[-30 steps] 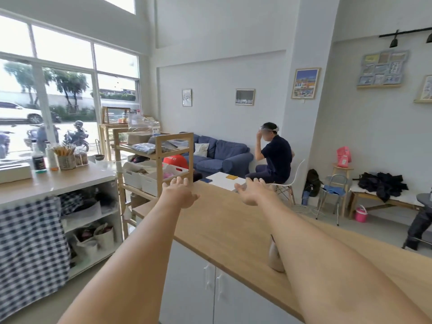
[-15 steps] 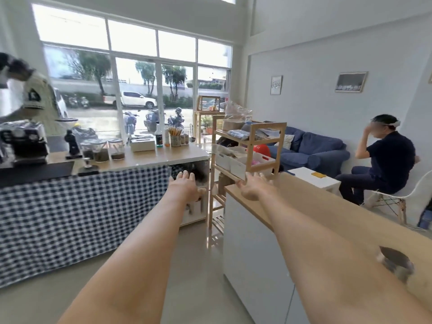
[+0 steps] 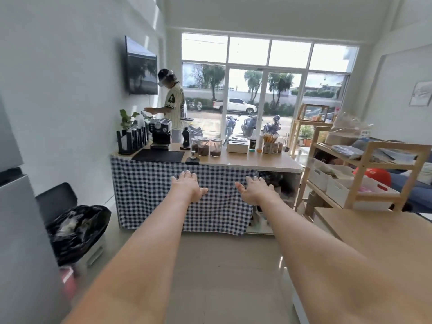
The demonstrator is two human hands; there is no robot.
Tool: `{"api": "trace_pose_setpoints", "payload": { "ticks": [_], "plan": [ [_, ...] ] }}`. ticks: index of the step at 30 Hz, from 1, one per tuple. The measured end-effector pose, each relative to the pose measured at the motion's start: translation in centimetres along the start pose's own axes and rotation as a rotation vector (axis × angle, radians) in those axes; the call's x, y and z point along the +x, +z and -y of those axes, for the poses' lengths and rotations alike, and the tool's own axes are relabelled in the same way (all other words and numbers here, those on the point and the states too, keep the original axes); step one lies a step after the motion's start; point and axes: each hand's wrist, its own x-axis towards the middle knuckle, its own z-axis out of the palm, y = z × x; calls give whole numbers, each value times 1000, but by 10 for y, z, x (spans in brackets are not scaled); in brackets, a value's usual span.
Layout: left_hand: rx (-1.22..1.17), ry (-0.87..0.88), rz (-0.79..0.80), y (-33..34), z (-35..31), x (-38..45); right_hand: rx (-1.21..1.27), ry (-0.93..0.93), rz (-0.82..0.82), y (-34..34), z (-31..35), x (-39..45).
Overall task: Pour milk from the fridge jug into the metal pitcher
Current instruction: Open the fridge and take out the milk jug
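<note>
I see the checked-cloth worktop [image 3: 245, 161] ahead, an espresso machine [image 3: 160, 134] at its far left corner. The grey fridge [image 3: 14, 206] fills my left edge. My left hand [image 3: 187, 185] and right hand [image 3: 256, 189] reach forward, fingers spread, holding nothing. I see neither jug nor pitcher.

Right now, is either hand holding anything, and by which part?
Nothing is held. The left hand and right hand are both stretched forward in the air, fingers straight. No jug or pitcher is in view.
</note>
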Motion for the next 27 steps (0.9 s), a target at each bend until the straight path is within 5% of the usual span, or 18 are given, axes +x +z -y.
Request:
{"api": "trace_pose_setpoints", "payload": {
  "ticks": [27],
  "plan": [
    [-99, -892, -1, 66, 280, -259, -21, -900, 126, 88, 328, -109]
  ]
}}
